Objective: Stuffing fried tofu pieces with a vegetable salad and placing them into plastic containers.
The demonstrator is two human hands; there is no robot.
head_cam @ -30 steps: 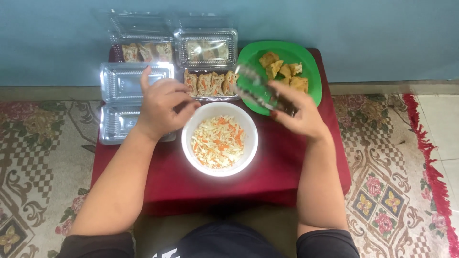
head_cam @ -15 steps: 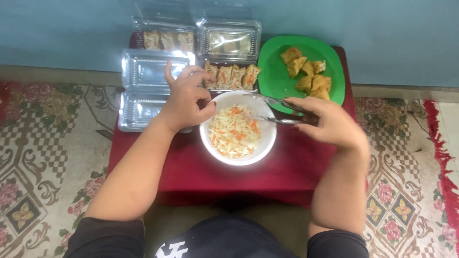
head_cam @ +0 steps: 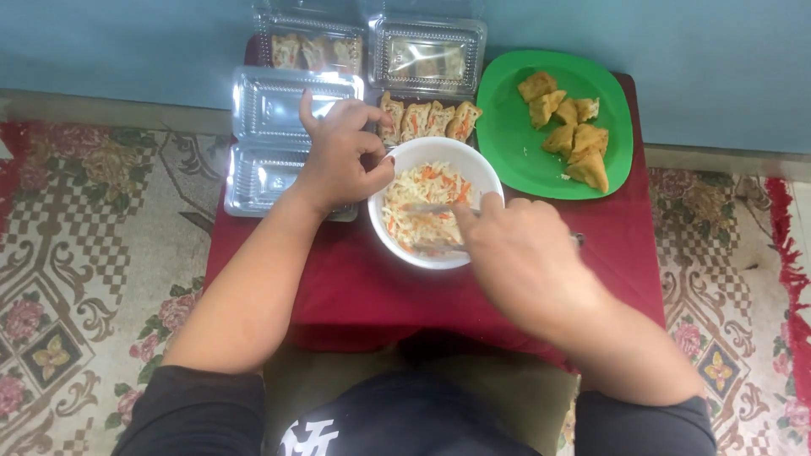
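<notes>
Right hand point(head_cam: 524, 253) closed around metal tongs point(head_cam: 431, 226), tips down in the shredded salad point(head_cam: 422, 203) of the white bowl point(head_cam: 473, 165). Left hand point(head_cam: 342, 160) loosely curled, fingertips pinching the bowl's left rim. Risk: bowl sits near the red surface point(head_cam: 338, 287) front edge; a hard scoop could tip it or flick shreds out.

Right hand point(head_cam: 524, 257), a second ago raised over the green plate point(head_cam: 515, 139) with the metal tongs point(head_cam: 431, 209), now sits lower at the white bowl point(head_cam: 481, 165), at its 4 o'clock side. Tong tips now down in the shredded salad point(head_cam: 422, 198). Left hand point(head_cam: 342, 156) shifts onto the bowl's 9 o'clock rim, grip pinching it.
</notes>
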